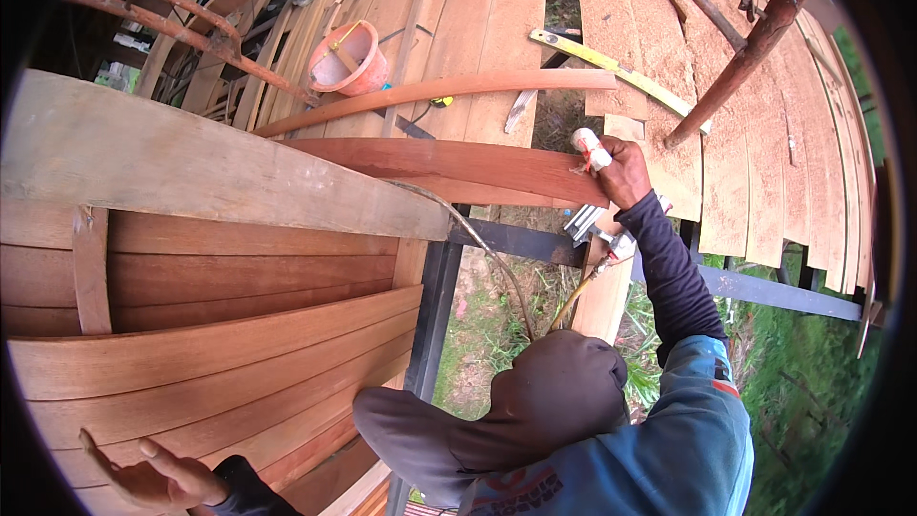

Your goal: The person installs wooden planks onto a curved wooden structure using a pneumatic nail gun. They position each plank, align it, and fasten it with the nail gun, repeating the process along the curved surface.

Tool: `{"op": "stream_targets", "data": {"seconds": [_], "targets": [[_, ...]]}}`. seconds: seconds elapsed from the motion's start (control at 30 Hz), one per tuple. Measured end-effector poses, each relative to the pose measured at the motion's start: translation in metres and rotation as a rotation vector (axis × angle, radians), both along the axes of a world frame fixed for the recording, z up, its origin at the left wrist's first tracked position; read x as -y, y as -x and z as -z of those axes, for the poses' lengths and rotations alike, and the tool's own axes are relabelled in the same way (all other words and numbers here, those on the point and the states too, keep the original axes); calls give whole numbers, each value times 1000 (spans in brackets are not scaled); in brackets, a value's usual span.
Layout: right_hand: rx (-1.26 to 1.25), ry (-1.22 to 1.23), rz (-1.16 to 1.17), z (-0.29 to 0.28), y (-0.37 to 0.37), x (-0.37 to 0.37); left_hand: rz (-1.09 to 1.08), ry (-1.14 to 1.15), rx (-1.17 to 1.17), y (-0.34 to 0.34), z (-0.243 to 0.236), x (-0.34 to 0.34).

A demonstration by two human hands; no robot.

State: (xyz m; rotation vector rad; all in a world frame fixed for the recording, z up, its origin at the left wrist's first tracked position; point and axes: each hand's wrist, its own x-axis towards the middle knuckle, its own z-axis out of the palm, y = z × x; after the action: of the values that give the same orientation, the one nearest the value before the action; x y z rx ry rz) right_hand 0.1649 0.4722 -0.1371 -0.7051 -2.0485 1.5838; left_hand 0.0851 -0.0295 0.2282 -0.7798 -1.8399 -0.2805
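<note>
My left hand [177,480] enters at the lower left in a dark sleeve, fingers spread and thumb apart, holding nothing. It is in front of a wall of reddish-brown wooden boards [220,358]. My right hand is out of view. Close by at lower centre, a co-worker in a dark hood [564,382] and blue shirt has the back toward me. The co-worker's hand [626,175] grips a white tube-like piece [590,148] with red marks, at the end of a reddish plank [458,164]. Just below that hand is a silver metal tool [583,225] with a hose [573,304].
A wide pale beam [220,167] crosses the left side. Dark metal framing [525,240] spans gaps above grass. On the planks lie an orange bucket [368,76], a yellow level [583,50] and a curved wood strip [449,89]. A rusty post [745,67] leans at the upper right.
</note>
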Motion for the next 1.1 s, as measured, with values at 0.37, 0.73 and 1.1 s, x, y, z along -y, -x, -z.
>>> {"op": "stream_targets", "data": {"seconds": [0.37, 0.73, 1.1], "targets": [[-226, -400, -42, -188, -143, -42, 467, 713, 696, 89, 228, -249], [-1084, 77, 451, -215, -255, -120, 578, 494, 579, 95, 140, -348], [-571, -92, -506, -136, 13, 90, 409, -10, 230, 17, -86, -337]]}}
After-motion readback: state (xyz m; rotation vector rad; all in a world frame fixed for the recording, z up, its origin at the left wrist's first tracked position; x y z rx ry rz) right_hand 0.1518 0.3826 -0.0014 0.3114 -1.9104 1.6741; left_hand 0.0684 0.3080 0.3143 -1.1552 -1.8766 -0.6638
